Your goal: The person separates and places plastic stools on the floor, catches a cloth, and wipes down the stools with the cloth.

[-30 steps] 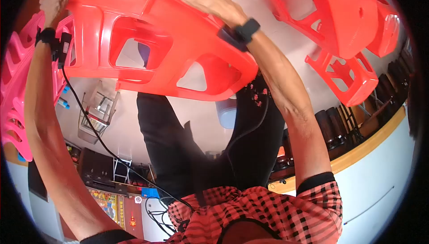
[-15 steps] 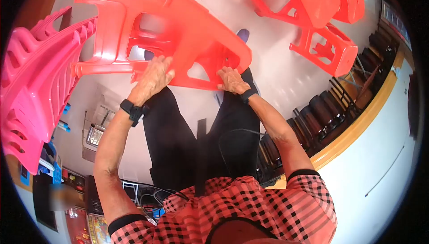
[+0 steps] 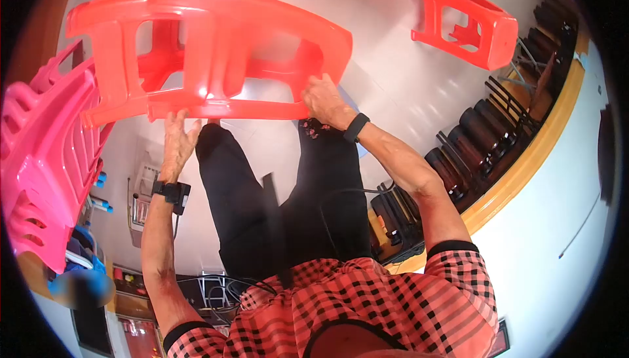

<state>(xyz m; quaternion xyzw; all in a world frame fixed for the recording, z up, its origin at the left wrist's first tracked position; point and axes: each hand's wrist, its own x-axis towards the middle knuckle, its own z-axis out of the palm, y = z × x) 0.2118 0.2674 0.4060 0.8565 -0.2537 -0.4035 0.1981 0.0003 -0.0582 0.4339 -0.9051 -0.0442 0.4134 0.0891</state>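
Red plastic stools [image 3: 219, 43], seemingly two nested, lie sideways ahead of the knees [image 3: 216, 138], their left end just beside ribbed pink plastic chairs [image 3: 62, 122]. Nesting presumably saves room, and the sideways set brings the long lower edge within reach of both hands. The left hand [image 3: 177, 145] has thumb and fingers apart, its fingertips at that edge, probably for support from below. The right hand [image 3: 324, 101] is curled round the corner at the right end, likely to steady it and govern the tilt. Farther right, another red stool [image 3: 501, 40] lies on its side on the pale floor [image 3: 393, 96], near dark furniture pieces [image 3: 475, 125]. No brand, label or writing is legible on any of them
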